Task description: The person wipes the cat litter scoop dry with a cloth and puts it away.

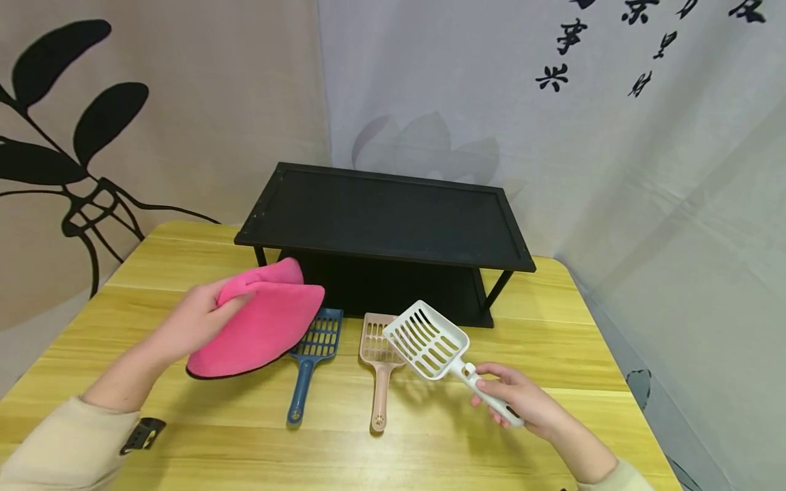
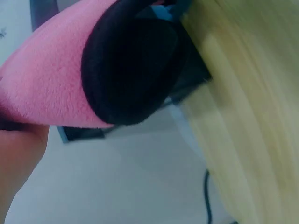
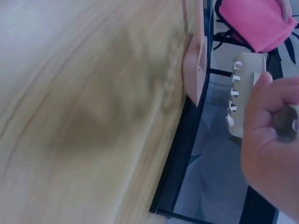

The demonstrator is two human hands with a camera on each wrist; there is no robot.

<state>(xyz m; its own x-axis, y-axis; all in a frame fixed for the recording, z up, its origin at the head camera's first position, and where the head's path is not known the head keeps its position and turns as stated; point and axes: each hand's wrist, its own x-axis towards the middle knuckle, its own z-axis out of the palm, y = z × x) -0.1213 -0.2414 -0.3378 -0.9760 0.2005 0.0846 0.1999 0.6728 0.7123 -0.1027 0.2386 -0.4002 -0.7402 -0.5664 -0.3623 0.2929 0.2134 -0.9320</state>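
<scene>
My left hand grips a folded pink plush cloth with dark edging, held above the table at left. In the left wrist view the pink cloth bends round and bares its dark inner side. My right hand holds a white slotted litter scoop by its handle, the head raised and pointing up and left. A blue litter scoop lies on the table, its head partly overlapped by the cloth. Beside it lies a pale pink litter scoop, its head slightly overlapped by the white one.
Behind the scoops stands a black two-tier rack on the yellow wooden table. Curtains with dark plant shapes and characters hang behind the table. A dark strap sits at my left sleeve.
</scene>
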